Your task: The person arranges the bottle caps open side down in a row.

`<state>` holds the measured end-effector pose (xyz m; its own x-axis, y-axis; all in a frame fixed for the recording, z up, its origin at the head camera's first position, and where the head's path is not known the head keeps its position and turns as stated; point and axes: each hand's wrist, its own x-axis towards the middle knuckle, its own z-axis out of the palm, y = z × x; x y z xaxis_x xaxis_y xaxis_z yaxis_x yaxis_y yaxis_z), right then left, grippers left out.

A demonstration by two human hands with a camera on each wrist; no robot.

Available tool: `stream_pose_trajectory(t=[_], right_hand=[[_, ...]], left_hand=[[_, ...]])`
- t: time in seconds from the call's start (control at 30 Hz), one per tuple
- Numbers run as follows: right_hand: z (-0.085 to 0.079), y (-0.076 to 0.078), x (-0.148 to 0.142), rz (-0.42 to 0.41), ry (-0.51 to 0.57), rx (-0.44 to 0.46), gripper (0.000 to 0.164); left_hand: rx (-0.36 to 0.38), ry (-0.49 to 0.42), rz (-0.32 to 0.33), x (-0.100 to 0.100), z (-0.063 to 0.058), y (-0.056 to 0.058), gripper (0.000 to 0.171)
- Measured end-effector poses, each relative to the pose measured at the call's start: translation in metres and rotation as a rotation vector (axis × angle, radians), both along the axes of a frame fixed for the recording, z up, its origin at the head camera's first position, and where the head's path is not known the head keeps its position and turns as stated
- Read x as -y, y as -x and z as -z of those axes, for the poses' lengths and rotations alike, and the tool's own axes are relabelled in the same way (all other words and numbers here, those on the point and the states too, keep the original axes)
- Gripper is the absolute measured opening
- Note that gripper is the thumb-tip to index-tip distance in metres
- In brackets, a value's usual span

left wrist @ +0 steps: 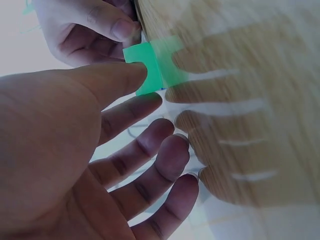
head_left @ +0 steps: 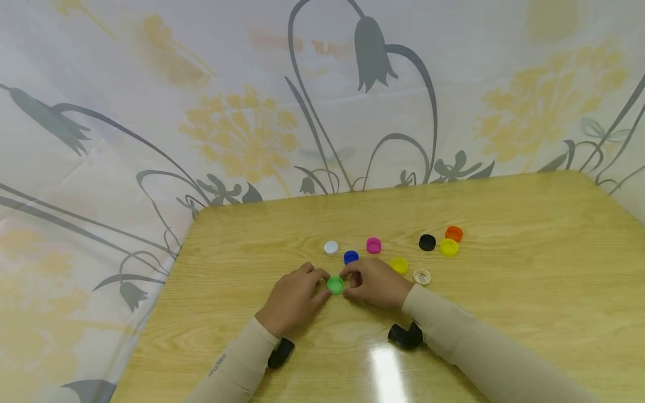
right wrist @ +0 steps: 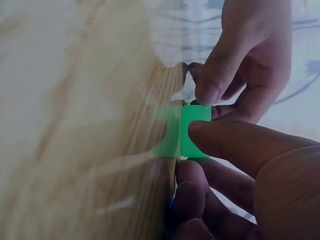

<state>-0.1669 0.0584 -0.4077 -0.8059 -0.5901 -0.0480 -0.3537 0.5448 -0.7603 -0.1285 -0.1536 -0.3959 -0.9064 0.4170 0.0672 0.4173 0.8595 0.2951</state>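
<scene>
A small green bottle cap lies on the wooden table, its open side facing up. My left hand holds its left side between thumb and index finger; the other fingers are loosely bent in the left wrist view. From the right, my right hand pinches the same cap with thumb and index finger. In the right wrist view, the right thumb overlaps the side of the green cap. Just behind the right fingers sits a blue cap, partly hidden by them.
Beyond the hands are a white cap, a pink cap, a black cap, an orange cap and two yellow caps. A beige ring-like cap lies beside the right wrist. Patterned fabric borders the table.
</scene>
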Motion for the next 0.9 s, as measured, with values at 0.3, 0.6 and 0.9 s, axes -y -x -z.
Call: stream_pose_trajectory(t=[0.3,0.6,0.9], right_hand=[[0.001,-0.005,-0.002,-0.002,0.009,-0.034,0.017],[0.003,-0.008,-0.009,0.000,0.060,-0.029,0.021],[0.003,-0.011,-0.010,0.047,0.099,-0.067,0.023]], left_hand=[[0.000,-0.032,0.026,-0.002,-0.001,-0.002,0.026],[0.032,-0.069,0.051,-0.002,-0.003,0.000,0.027],[0.143,-0.176,0.038,-0.002,-0.006,0.002,0.026]])
